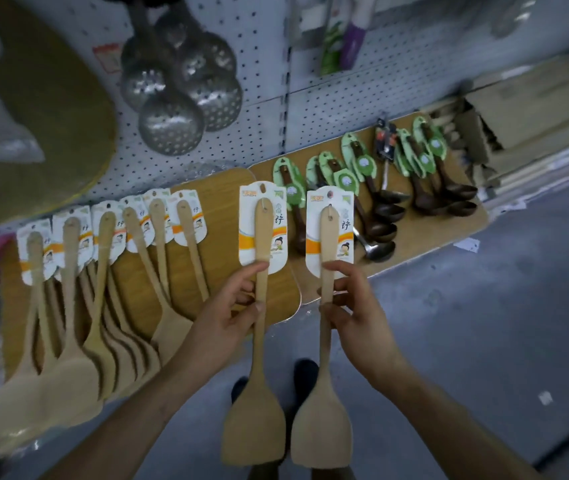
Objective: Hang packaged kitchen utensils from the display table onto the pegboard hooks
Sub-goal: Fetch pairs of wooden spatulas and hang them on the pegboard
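Lying at far left on the table (213, 188): a row of carded wood spatulas (68, 306), overlapping, blades toward the person. Skimmers (179, 95) hang on the pegboard (262, 57) above. Left hand (227, 306) fingers pinched on the handle of a spatula (258, 358), card up, blade down, held off the table edge. Right hand (355, 303) same grip on a 2nd spatula (324, 375), just beside the 1st, approx parallel. Far right on table: dark ladles (383, 206) w/ green cards, bowls toward the floor (483, 306).
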Motion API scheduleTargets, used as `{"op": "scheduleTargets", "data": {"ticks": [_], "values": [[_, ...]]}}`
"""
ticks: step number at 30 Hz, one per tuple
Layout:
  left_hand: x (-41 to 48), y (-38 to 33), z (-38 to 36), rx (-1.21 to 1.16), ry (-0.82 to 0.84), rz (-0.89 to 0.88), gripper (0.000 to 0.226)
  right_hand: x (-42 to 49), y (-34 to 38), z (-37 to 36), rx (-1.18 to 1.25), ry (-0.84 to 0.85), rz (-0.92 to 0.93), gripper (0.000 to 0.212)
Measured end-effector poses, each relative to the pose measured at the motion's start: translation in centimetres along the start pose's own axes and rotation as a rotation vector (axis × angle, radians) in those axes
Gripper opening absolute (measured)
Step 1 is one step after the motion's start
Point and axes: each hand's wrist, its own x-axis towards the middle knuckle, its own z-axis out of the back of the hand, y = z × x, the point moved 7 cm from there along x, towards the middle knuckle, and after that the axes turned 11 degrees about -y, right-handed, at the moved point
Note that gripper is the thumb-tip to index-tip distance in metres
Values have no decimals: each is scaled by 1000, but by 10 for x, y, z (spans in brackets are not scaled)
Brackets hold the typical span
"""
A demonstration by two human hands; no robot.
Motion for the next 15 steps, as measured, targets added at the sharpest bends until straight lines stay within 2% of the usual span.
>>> {"op": "scheduleTargets", "data": {"ticks": [6,15], "values": [[-6,-85,-40,33,167,-97,65,-36,34,75,54,-187,36,57],[-12,-203,-154,40,343,-207,60,-69,64,209,153,-423,59,56]]}}
